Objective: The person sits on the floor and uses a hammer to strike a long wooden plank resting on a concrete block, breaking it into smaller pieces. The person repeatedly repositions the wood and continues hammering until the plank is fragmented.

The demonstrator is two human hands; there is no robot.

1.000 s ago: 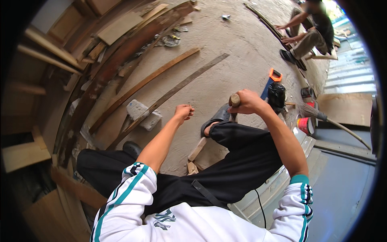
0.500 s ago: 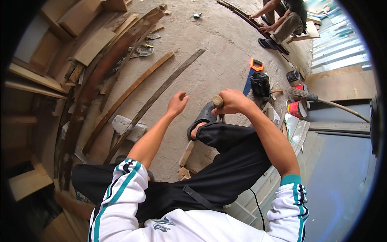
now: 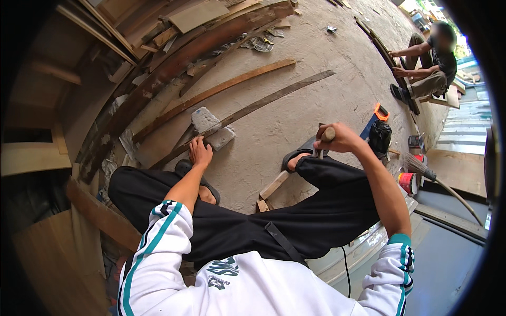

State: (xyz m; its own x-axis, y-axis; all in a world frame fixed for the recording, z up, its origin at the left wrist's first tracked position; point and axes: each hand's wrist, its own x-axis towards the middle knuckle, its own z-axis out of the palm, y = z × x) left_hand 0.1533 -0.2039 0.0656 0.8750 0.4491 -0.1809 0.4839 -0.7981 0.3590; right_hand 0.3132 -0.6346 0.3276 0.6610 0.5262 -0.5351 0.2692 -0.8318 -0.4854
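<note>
My left hand [image 3: 200, 151] reaches down to a long dark wooden strip [image 3: 258, 107], its fingertips at the strip's near part and its fingers spread. The strip lies across a whitish concrete block [image 3: 206, 125]. Above my right shoe, my right hand [image 3: 340, 138] is closed round a hammer [image 3: 328, 134]. The round wooden end of its handle points up, and grey metal shows below the fist. A second, browner strip [image 3: 226, 89] lies on the floor beyond the dark one.
Stacked boards and a thick reddish beam [image 3: 195, 58] line the left side. To the right are a handsaw [image 3: 373, 120] with an orange handle, a black plastic bag [image 3: 379, 136], paint cans [image 3: 408, 182] and a broom [image 3: 421, 168]. Another person [image 3: 432, 68] sits at far right, hands on long dark strips.
My left hand has moved left and down onto the dark strip. The hammer stays in my right hand. The view has turned, so the scene sits further right.
</note>
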